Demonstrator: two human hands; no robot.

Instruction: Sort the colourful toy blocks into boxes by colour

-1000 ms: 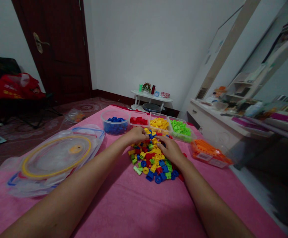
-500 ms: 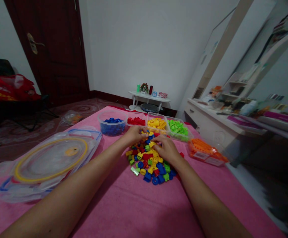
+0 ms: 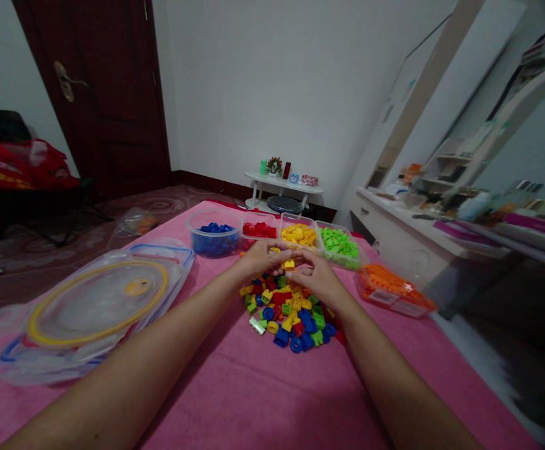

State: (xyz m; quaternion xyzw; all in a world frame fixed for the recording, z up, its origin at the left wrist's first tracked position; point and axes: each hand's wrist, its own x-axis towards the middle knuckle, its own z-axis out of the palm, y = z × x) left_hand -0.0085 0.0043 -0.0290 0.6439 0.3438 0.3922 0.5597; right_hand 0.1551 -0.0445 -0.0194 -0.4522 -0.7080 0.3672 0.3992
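Note:
My left hand (image 3: 259, 257) and my right hand (image 3: 317, 272) meet above a mixed pile of toy building blocks (image 3: 286, 306), fingertips close together. The right fingers are curled round a yellow block (image 3: 290, 265). A bit of yellow also shows at the left fingers, which are bent round it, and its shape is partly hidden. Below them, the pile has red, yellow, blue and green pieces, some of them round. Behind the hands stand clear tubs sorted by colour: blue blocks (image 3: 216, 236), red blocks (image 3: 259, 230), yellow blocks (image 3: 299, 235) and green blocks (image 3: 338, 242).
A tub of orange pieces (image 3: 394, 287) stands at the right edge of the pink cloth (image 3: 235, 387). Stacked clear lids (image 3: 99, 300) lie at the left. Beyond are a low white table (image 3: 284, 181), a dressing table (image 3: 394, 219) and a door (image 3: 99, 94).
Both hands have lifted off the pile and come together above its far side. A yellow block now shows between the right fingers. Tubs and lids stay in place.

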